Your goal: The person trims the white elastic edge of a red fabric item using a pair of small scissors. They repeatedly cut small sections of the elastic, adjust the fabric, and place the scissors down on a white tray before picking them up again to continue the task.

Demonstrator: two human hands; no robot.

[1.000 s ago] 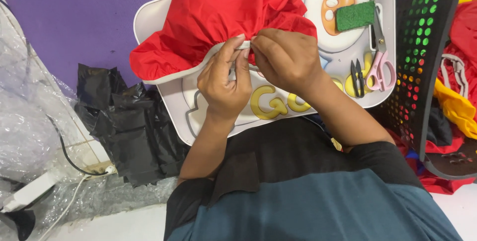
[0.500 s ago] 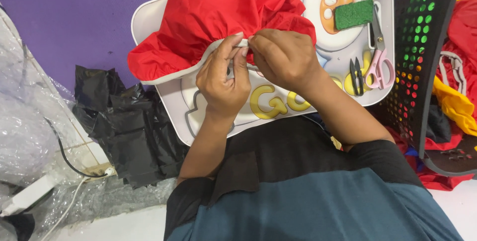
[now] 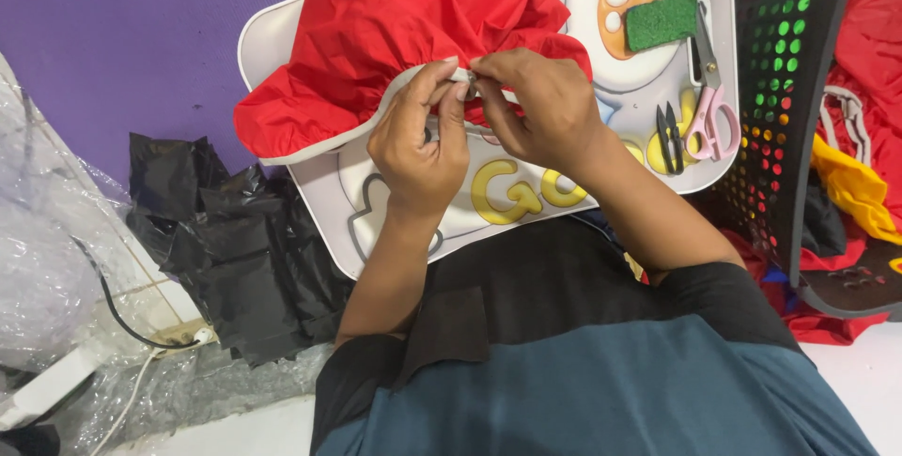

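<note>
While both hands pinch at one spot: the work sits on the pale gathered hem of the red fabric piece (image 3: 413,33), draped over the far part of the white lap tray (image 3: 329,202).
Left hand (image 3: 418,151): thumb and forefinger closed in a narrow grip on the hem, knuckles toward the camera.
Right hand (image 3: 545,104): fingertips closed tight on the same hem, touching the left hand's tips; whether something small is held between them cannot be told.
Handling: the cloth looks thin, light and limp, likely a little slick; it should crumple rather than hold a shape, so the firmer banded hem seems the best place to take hold.
Lie: the hem runs as a curve from the lower left corner of the cloth up toward the hands; the bulk bunches away from the person, so its long axis runs roughly left to right across the tray.
Nearby: pink-handled scissors (image 3: 709,118), black thread snips (image 3: 669,137) and a green pad (image 3: 662,22) lie on the tray, right of the hands; a black perforated basket (image 3: 799,99) stands beside it.
</note>
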